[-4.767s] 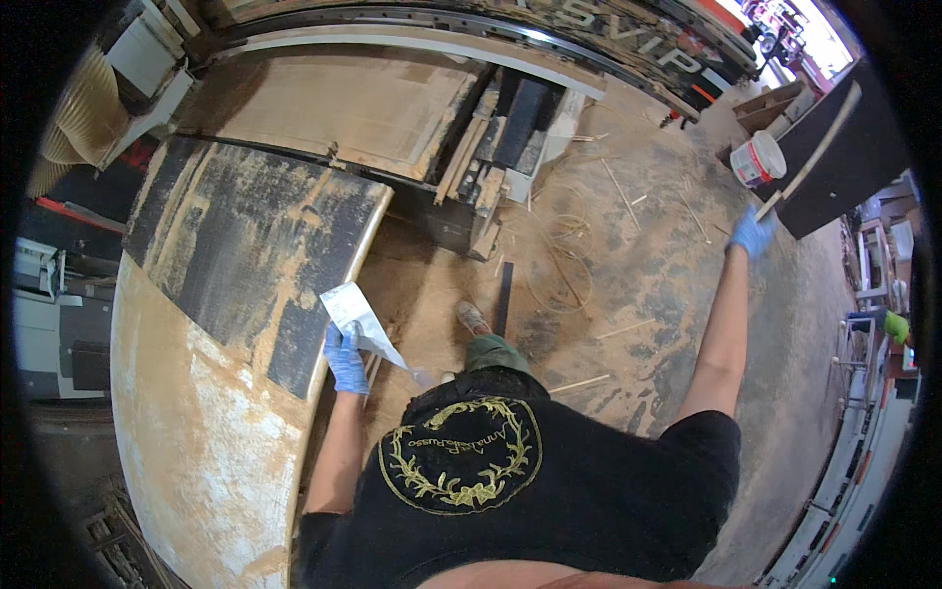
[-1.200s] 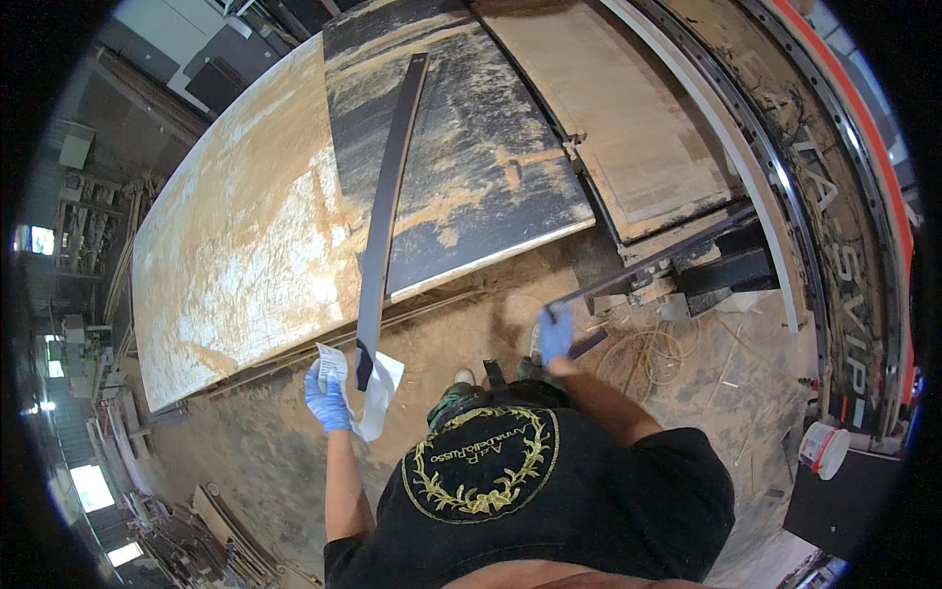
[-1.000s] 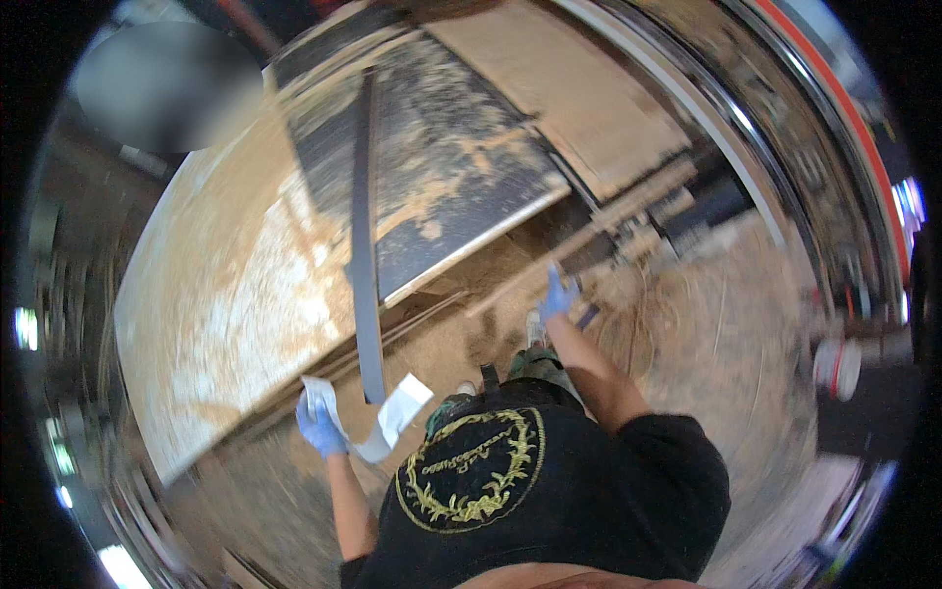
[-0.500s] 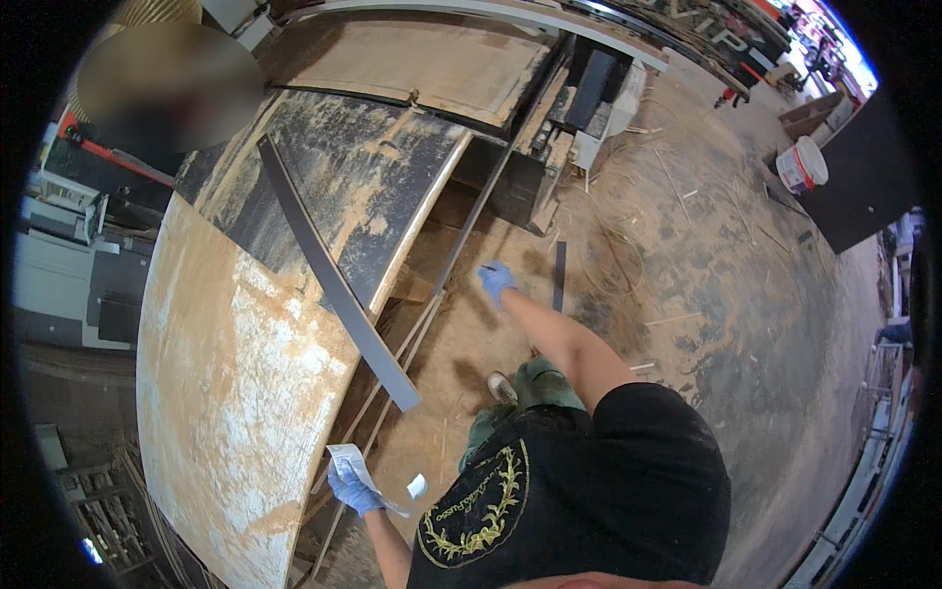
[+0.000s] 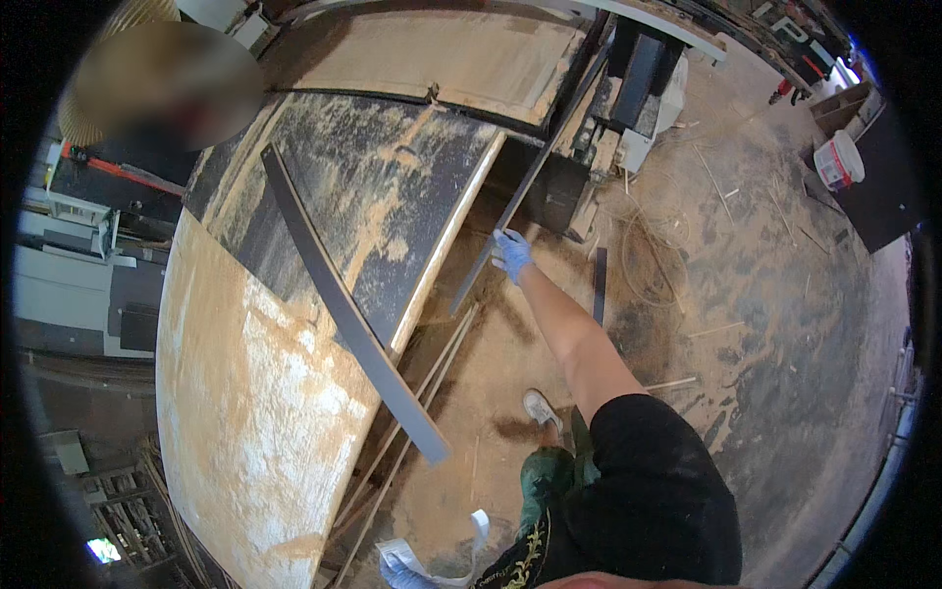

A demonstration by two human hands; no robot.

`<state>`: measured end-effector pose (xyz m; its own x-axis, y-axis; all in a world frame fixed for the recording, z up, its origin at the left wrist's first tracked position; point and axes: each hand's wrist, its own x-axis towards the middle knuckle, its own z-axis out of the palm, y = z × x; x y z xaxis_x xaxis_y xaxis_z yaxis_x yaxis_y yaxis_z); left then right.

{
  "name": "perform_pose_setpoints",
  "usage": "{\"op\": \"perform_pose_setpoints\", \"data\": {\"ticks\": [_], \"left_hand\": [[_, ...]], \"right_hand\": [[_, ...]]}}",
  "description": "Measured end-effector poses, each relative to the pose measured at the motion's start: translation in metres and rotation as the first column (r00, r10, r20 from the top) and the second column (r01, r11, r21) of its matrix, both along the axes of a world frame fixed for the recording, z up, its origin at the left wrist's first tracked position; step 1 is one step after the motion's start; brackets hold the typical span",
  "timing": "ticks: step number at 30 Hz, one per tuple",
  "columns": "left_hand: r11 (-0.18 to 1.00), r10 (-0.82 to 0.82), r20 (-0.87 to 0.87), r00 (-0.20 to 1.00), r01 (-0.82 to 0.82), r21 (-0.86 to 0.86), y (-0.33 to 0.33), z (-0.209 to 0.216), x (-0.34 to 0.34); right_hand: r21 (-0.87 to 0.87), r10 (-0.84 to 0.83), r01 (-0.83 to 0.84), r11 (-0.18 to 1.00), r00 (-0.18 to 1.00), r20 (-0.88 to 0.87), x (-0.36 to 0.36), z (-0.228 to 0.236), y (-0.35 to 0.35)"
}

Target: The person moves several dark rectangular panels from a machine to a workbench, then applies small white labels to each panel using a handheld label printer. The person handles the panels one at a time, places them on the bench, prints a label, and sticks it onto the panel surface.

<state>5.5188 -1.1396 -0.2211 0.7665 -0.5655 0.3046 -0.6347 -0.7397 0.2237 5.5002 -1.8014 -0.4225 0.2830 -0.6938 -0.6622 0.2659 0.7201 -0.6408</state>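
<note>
My right hand (image 5: 511,254), in a blue glove, reaches out to a long, narrow dark strip (image 5: 549,162) beside the machine. Its bent fingers close on the edge of the strip near its lower end; a small dark spot shows at the fingertips, too small to name. My left hand (image 5: 404,575), also gloved, is cut off by the lower edge of the view. White paper (image 5: 397,552) is in its grip, and a curling white paper strip (image 5: 480,528) hangs off to the right. A wider grey board (image 5: 343,304) lies slantwise over the worktable, its near end jutting past the edge.
The worktable (image 5: 265,432) is worn and dusted with sawdust. Thin strips (image 5: 446,358) lean beside it. Another dark strip (image 5: 600,280) and coiled thin scraps (image 5: 653,260) lie on the dusty floor. A white bucket (image 5: 839,162) stands at far right. A person, blurred, is at far left.
My right hand has moved from beside the long dark strip onto it. The left hand with the paper has dropped toward the lower edge. The whole view has shifted, and my feet have moved.
</note>
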Motion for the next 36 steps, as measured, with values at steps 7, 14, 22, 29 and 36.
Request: {"op": "perform_pose_setpoints", "data": {"ticks": [7,14,22,29,36], "left_hand": [[0.574,0.300,-0.686,0.663,-0.700,-0.425,-0.029,0.014,0.017],[0.674,0.127,-0.599,0.791,-0.512,-0.533,-0.056,0.034,0.045],[0.523,0.019,-0.650,0.760,-0.562,-0.641,-0.059,0.026,0.092],[0.498,-0.050,-0.596,0.801,-0.497,-0.711,-0.082,0.044,0.105],[0.269,-0.263,-0.675,0.690,-0.619,-0.738,-0.143,0.088,0.104]], "right_hand": [[-0.141,0.282,-0.252,0.957,0.920,0.272,-0.036,0.116,0.139],[-0.283,0.688,-0.628,0.724,0.638,0.346,-0.097,0.234,0.288],[-0.645,0.887,-0.620,0.446,0.402,0.228,-0.087,0.277,0.400],[-0.636,0.645,-0.706,0.312,0.649,-0.403,-0.164,0.301,0.341],[-0.172,-0.302,0.284,0.943,0.949,-0.088,-0.424,0.276,0.042]]}}
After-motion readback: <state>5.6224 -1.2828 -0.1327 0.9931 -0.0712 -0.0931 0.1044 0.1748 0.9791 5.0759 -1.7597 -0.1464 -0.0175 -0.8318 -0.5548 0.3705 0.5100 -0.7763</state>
